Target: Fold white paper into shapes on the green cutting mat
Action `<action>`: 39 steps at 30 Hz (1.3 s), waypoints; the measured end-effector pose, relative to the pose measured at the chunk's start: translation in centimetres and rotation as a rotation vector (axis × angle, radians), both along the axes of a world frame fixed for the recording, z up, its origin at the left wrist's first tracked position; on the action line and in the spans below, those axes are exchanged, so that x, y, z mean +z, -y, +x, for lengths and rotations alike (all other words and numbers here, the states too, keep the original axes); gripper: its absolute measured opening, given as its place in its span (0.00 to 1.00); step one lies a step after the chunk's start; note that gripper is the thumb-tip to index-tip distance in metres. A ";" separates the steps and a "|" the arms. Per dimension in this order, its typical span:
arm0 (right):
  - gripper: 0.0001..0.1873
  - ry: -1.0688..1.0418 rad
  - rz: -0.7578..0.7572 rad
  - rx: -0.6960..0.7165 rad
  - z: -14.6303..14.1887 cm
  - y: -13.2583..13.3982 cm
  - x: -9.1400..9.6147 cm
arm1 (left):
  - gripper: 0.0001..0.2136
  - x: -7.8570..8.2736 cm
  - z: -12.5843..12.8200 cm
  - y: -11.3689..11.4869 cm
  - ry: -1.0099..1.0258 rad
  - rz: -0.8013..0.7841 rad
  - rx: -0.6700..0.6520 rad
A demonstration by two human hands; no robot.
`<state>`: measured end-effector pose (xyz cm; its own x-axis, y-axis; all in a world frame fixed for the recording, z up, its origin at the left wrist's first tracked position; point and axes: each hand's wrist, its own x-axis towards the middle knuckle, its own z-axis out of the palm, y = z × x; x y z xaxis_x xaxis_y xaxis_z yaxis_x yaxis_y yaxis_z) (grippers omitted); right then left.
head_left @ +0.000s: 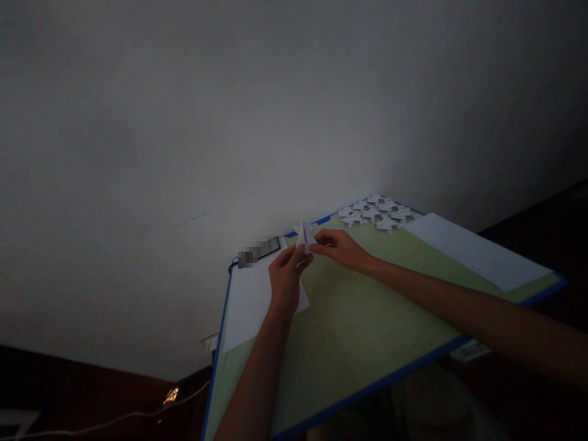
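My left hand (285, 278) and my right hand (340, 248) meet over a pale green board with a blue rim (367, 331). Both pinch a small folded white paper piece (304, 234) held just above the board's far edge. The left fingers close on its lower side, the right fingertips on its right side. Beneath the left hand lies a white paper sheet (250, 300).
Several small folded white paper shapes (377, 212) lie in a cluster at the board's far right corner. A second white sheet (473, 251) lies along the right edge. A dark flat object (261, 250) rests at the far edge, against a white wall. A cable (114, 419) runs low at left.
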<state>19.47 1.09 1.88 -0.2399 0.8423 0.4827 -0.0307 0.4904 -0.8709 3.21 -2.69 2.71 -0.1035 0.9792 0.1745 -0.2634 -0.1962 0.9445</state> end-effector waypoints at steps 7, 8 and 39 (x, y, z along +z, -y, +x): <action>0.21 -0.015 0.003 -0.024 0.3 -0.1 0.2 | 0.15 -0.2 -0.4 -0.3 -0.274 0.121 0.149; 0.21 -0.028 -0.005 -0.008 0.3 -0.1 0.2 | 0.15 0.0 -0.4 -0.3 -0.316 0.146 0.164; 0.20 -0.126 -0.052 0.085 0.4 -0.2 0.3 | 0.15 0.4 -0.9 -0.2 -0.262 0.110 0.004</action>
<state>19.91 1.31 2.18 -0.2517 0.8460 0.4701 -0.1805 0.4362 -0.8816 2.33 -2.49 3.07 -0.0449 0.9524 0.3014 -0.0117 -0.3022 0.9532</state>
